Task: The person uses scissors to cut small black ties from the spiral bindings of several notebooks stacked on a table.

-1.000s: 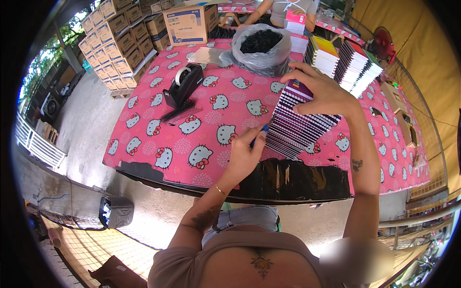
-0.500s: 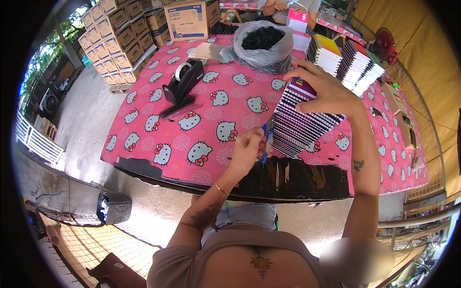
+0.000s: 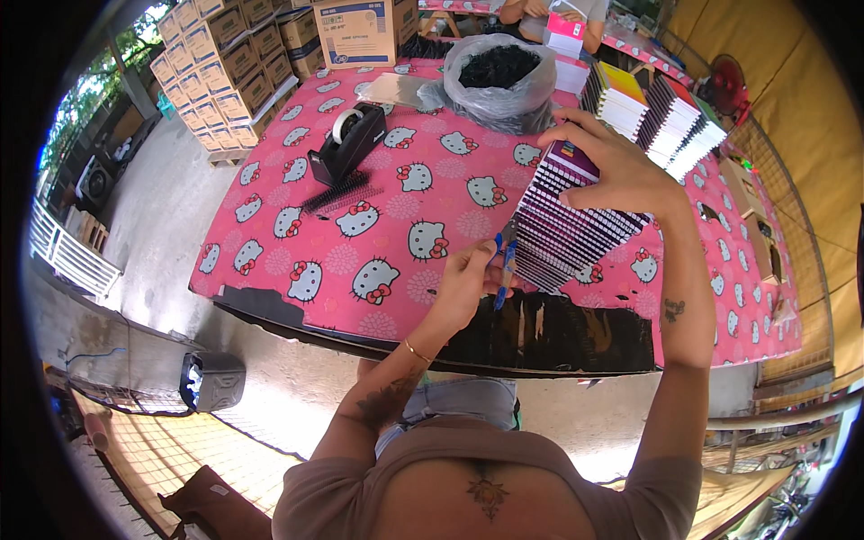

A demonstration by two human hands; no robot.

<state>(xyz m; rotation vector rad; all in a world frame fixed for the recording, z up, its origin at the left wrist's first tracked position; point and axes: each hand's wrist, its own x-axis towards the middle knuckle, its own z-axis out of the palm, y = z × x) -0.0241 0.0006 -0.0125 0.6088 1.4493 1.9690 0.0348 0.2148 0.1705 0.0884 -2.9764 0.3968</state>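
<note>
My left hand (image 3: 468,279) is closed round a pair of blue-handled pliers (image 3: 506,270). Their dark jaws point at the left edge of a stack of spiral-bound notebooks (image 3: 576,220), beside the coil ends. Purple covers, white pages and black coils show on the stack, which leans at a slant on the table. My right hand (image 3: 621,166) is bent over the top of the stack, with fingers on the far side and thumb on the near side, gripping it. Whether the jaws touch a coil is too small to tell.
A black tape dispenser (image 3: 346,144) and loose black coils (image 3: 337,193) lie left on the pink-covered table (image 3: 387,243). Behind are a bag of black coils (image 3: 499,76), a carton (image 3: 357,34) and more notebook stacks (image 3: 668,117). Across the table, a person's hands (image 3: 531,9) are near pink notebooks.
The view has shifted slightly. The pliers have tilted a little beside the coil ends, while my right hand keeps its grip on the notebooks.
</note>
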